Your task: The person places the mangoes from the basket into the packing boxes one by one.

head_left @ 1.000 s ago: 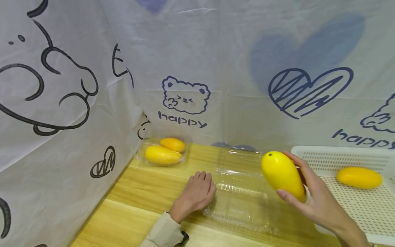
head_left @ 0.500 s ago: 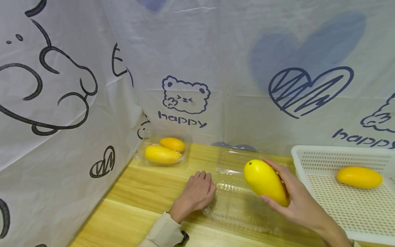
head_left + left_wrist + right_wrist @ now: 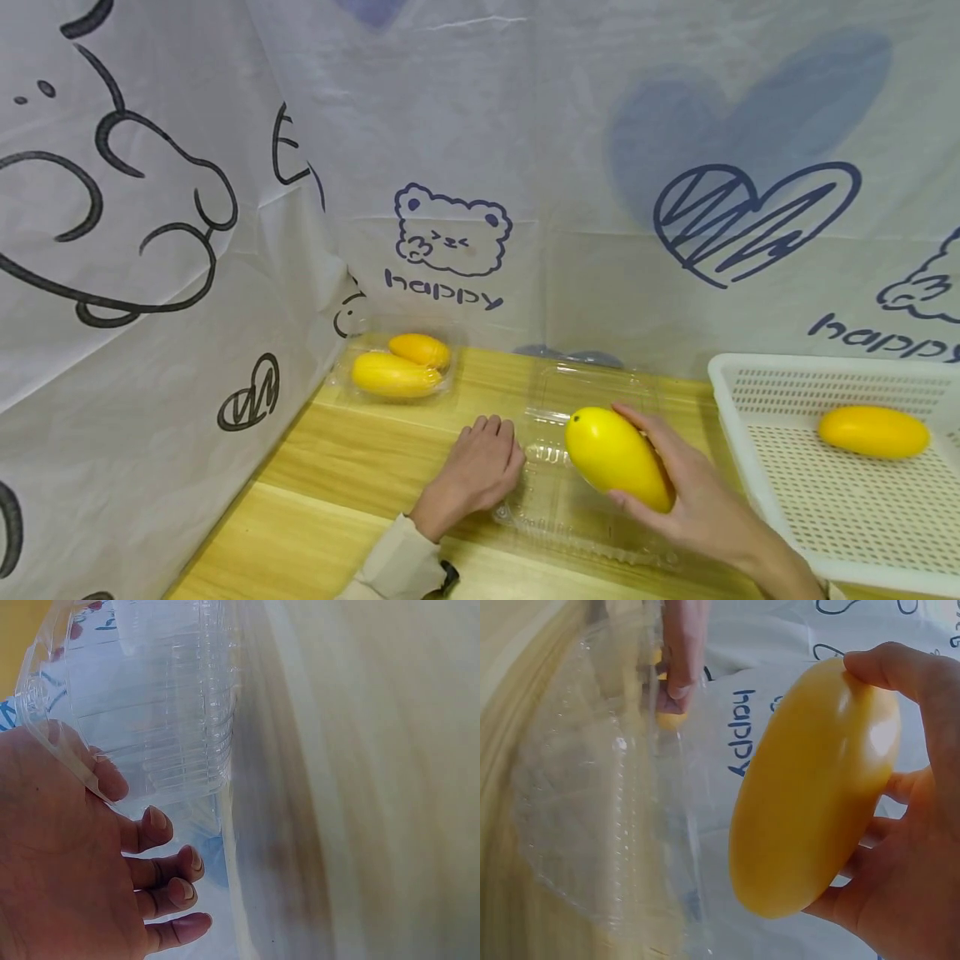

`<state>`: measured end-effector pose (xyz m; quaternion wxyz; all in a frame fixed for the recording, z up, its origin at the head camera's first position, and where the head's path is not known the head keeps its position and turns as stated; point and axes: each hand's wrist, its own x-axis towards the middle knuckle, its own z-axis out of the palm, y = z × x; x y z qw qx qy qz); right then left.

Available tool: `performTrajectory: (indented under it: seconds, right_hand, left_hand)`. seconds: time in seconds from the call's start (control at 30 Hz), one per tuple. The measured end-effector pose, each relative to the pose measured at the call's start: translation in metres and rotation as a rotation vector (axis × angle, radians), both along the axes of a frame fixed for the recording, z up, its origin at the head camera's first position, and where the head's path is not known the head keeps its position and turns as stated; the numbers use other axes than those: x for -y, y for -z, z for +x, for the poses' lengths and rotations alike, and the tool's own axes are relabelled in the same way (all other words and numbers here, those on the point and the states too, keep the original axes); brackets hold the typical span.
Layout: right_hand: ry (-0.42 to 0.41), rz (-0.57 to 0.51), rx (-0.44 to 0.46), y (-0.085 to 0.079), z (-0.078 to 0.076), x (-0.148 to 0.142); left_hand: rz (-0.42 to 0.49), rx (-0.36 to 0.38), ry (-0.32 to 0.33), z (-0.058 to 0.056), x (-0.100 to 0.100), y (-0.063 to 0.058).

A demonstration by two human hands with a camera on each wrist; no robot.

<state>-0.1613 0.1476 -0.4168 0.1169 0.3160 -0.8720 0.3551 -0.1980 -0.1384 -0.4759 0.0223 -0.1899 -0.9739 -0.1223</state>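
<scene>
My right hand grips a smooth yellow mango, thumb on one side and fingers on the other. The mango is tilted and hangs above an open clear plastic clamshell box, apart from its base. At the box's left edge is my left hand. In the left wrist view, the thumb of that hand hooks over the rim of the box, while its other fingers hang loosely curled below.
A second clear box with two yellow mangoes stands at the back left. On the right, a white perforated basket holds another mango. Printed cloth walls border the wooden table behind and left.
My right hand has carried the mango leftward and down, from near the basket's edge to over the open box. My left hand stays in place at the box's edge.
</scene>
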Motion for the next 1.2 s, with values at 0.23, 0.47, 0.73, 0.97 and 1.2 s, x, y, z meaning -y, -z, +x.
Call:
performTrajectory:
  seconds: [0.23,0.47,0.73,0.97,1.2]
  right_hand:
    - [-0.002,0.035,0.057,0.010,0.002,0.009]
    - [0.001,0.075,0.168,0.016,0.004,0.019]
    - [-0.024,0.108,0.153,0.029,0.004,0.025]
    - [-0.031,0.147,0.107,0.035,0.004,0.028]
    - [-0.063,0.180,0.133,0.034,0.002,0.030]
  left_hand:
    - [-0.012,-0.009,-0.002,0.000,0.001,0.000]
    - [-0.018,-0.001,-0.006,0.000,0.002,0.000]
    - [-0.002,0.011,0.004,0.001,0.003,0.000]
    - [-0.002,0.013,0.010,0.001,0.003,-0.001]
    - [0.000,0.011,0.011,0.001,0.002,-0.002]
